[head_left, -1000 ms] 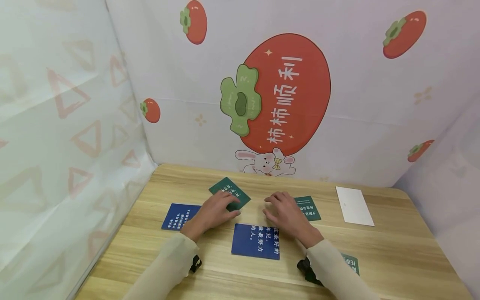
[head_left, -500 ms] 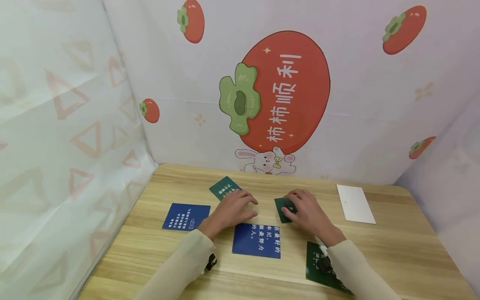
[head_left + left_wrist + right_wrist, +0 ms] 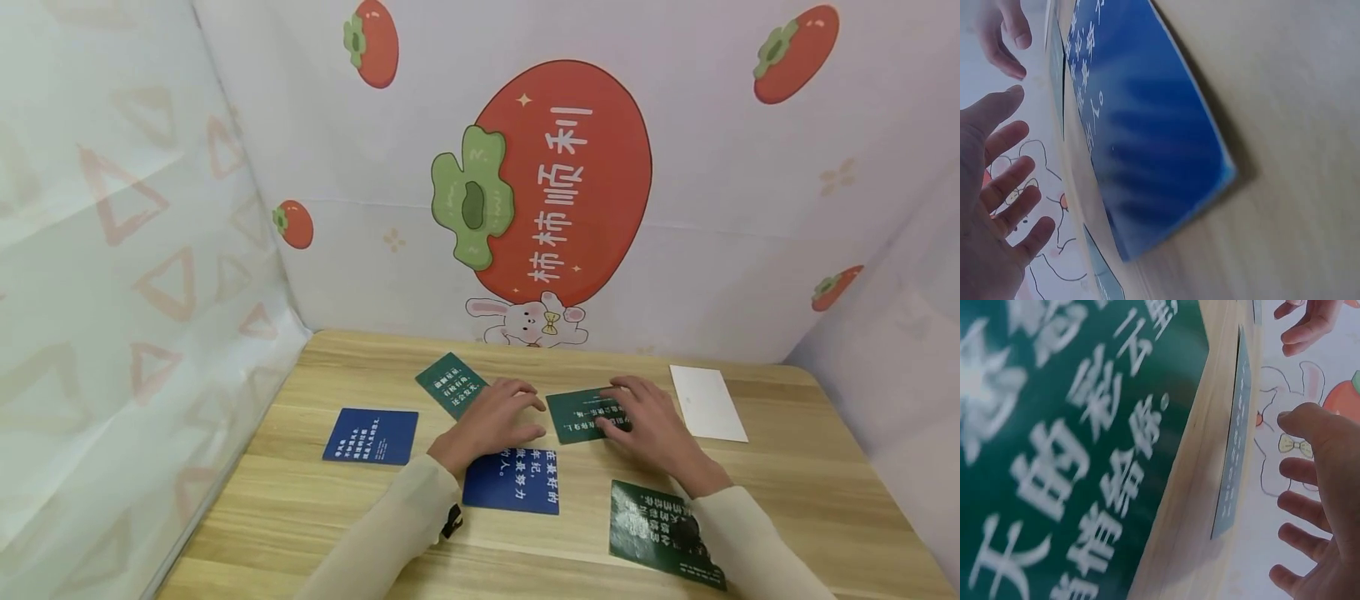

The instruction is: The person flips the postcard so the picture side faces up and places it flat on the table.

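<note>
My left hand (image 3: 491, 421) hovers with loosely bent fingers over the table, holding nothing. Beneath its wrist lies a blue card (image 3: 517, 483) with white lettering, partly covered; a green card (image 3: 452, 385) is behind the hand. In the left wrist view the blue card (image 3: 1154, 125) looks slightly raised at one edge. My right hand (image 3: 648, 425) is above the right part of another green card (image 3: 573, 417), fingers spread and nothing gripped. A larger green card (image 3: 645, 529) lies under the right forearm, partly hidden by the sleeve and wrist strap.
Another blue card (image 3: 371, 435) lies at the left of the wooden table (image 3: 255, 517). A white card (image 3: 708, 402) rests at the back right. Cloth walls with persimmon prints (image 3: 570, 183) stand behind and at the sides.
Both hands have shifted to the right. The right hand has uncovered more of the green card behind it and the larger one below. The cards show no clear movement.
</note>
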